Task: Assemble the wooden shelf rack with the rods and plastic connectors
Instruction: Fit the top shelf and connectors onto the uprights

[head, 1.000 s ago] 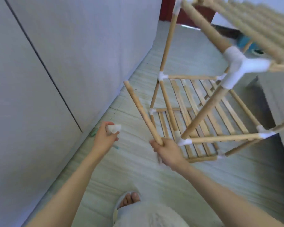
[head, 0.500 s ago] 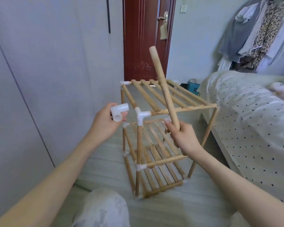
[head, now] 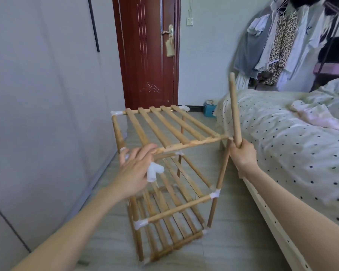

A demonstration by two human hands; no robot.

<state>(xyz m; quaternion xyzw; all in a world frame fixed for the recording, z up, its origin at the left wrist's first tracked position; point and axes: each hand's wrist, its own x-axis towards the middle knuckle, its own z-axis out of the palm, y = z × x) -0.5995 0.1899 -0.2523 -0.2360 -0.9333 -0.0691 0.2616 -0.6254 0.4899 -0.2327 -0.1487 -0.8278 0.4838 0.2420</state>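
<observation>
rack of wood stands on the floor, beside the bed. left hand rests on the rack's near top corner, fingers spread, a white connector tucked under it. right hand, just right of the rack, is wrapped tight around a loose rod pointing up.

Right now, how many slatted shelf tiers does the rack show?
3. The top tier sits level with the left hand, the middle tier is just below that hand, and the bottom tier is near the floor. None appear hidden.
</observation>
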